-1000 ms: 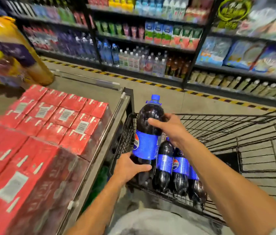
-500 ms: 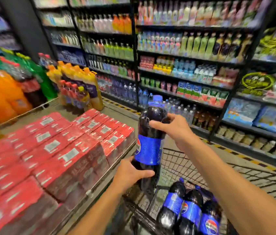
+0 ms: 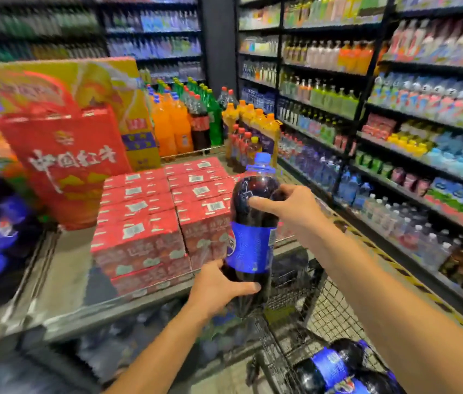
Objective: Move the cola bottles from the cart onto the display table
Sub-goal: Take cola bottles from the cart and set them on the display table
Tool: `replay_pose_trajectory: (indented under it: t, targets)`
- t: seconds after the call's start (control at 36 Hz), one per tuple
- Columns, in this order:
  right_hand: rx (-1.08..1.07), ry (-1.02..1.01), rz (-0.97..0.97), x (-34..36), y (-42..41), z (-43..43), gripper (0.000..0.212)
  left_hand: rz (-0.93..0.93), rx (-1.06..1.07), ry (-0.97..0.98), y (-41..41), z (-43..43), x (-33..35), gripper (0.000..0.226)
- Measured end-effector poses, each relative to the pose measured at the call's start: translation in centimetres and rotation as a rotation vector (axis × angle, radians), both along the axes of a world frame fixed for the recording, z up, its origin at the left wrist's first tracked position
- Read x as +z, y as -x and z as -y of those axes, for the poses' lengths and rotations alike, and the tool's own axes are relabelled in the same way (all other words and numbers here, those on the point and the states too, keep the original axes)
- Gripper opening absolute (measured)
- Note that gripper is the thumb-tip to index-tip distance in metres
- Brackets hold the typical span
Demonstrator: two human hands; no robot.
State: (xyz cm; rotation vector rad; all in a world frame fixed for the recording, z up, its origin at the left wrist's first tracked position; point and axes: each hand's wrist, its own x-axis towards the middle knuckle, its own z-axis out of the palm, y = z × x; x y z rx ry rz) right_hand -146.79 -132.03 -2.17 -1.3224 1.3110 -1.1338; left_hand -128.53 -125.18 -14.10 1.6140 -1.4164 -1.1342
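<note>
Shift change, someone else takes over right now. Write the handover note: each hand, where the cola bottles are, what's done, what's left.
Hands: left hand grips the held cola bottle below its label; right hand grips its shoulder.
Bottle: upright in the air, between cart and display table, beside the red cartons.
Done: it is out of the cart, not yet set down.
Left: set it on the table, then move the other cola bottles in the cart.
</note>
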Motion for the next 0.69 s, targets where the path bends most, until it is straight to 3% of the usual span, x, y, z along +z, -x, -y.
replay_pose_trajectory:
  t: [0.11,0.19,0.31,0.5,0.69]
  targets:
    - [0.122,0.023,0.008,0.0,-5.2,-0.1,0.036,0.016,0.139,-0.013,-4.2,-2.5,0.2,0.059]
    - [0.225,0.027,-0.027,0.2,-9.7,-0.4,0.040,-0.011,0.248,0.000,-7.5,-4.6,0.4,0.054]
    - [0.351,0.044,-0.061,0.5,-16.1,-1.3,0.056,-0.013,0.386,0.013,-12.2,-7.6,0.7,0.059]
    - [0.572,0.054,-0.021,1.1,-28.7,-6.0,0.036,-0.041,0.593,0.041,-21.9,-14.1,0.4,0.063]
    - [0.742,0.075,-0.007,0.6,-41.1,-12.1,0.035,-0.057,0.757,0.031,-32.2,-22.3,-0.5,0.062]
